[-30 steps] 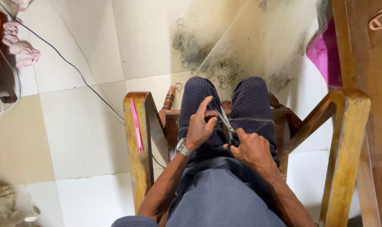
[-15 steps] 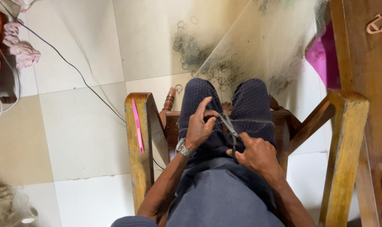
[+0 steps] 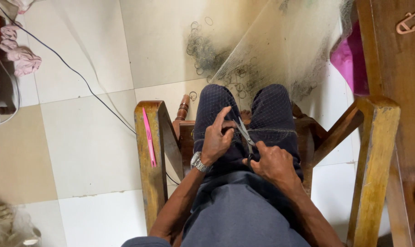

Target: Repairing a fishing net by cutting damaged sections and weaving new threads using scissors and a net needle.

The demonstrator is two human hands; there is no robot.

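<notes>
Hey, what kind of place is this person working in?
Probably a room in a home used for net work: pale floor tiles, a wooden armchair the person sits in, and a fine fishing net spread from the lap across the floor, with scissors in the right hand.

We see a pair of scissors [image 3: 245, 135] with slim silver blades, held over the lap and pointing far and slightly left, blades parted a little. A fine, pale, see-through fishing net [image 3: 280, 55] drapes over both knees and spreads far out across the floor, with small dark rings along its edge. A taut strand of it crosses the right thigh beside the blades.
</notes>
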